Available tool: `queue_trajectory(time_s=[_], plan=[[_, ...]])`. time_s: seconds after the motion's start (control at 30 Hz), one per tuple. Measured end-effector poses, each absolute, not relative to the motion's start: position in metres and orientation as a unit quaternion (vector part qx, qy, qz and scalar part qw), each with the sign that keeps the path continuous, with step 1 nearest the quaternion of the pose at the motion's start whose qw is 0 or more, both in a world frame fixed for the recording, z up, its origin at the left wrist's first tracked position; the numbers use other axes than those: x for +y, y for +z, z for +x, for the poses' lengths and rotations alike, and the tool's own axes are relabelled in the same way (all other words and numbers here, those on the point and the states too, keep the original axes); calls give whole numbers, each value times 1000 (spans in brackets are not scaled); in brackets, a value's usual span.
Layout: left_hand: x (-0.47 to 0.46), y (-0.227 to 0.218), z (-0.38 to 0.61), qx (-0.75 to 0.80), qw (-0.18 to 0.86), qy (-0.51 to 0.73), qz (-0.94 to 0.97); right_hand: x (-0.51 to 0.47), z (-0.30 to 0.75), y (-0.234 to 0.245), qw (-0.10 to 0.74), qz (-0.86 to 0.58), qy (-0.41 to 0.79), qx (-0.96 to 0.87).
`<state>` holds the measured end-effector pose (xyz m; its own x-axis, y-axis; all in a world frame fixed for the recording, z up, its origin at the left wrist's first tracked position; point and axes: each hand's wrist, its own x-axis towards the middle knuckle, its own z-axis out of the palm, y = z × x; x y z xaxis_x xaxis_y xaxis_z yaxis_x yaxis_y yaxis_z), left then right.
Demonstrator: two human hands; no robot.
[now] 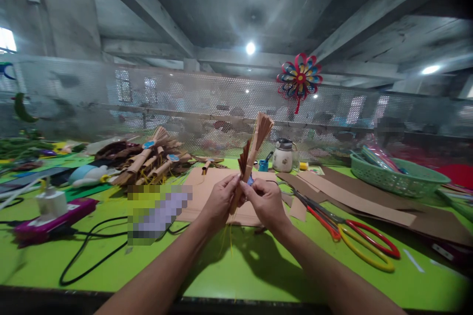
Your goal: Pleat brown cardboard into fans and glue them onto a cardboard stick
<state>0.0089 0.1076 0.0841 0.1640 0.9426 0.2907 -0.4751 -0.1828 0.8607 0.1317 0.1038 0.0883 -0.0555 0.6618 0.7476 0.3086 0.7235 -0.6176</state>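
Above the middle of the table, a pleated brown paper piece, folded like a fan, stands tilted in both hands. My left hand pinches its lower part from the left. My right hand has thumb and fingers closed on the same part from the right. Between the fingers shows a small blue patch, mostly covered. Thin yellow strings dangle below the hands. A light brown cardboard sheet lies behind them on the green table.
Similar pleated paper pieces with yellow strings are heaped at left. Red- and yellow-handled scissors lie at right beside brown cardboard strips. A green basket, a lidded jar and a purple power strip with black cable stand around.
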Motion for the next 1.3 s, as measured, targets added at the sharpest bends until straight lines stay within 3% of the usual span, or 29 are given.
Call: queue_trajectory(time_s=[0.63, 0.93, 1.3], plan=[[105, 82, 10, 237, 594, 578, 508, 106, 133, 90, 594, -369, 149, -699], [110, 85, 2, 211, 667, 553, 452, 109, 139, 93, 631, -354, 174, -668], [108, 85, 4, 209, 689, 536, 442, 126, 155, 108, 633, -288, 377, -612]])
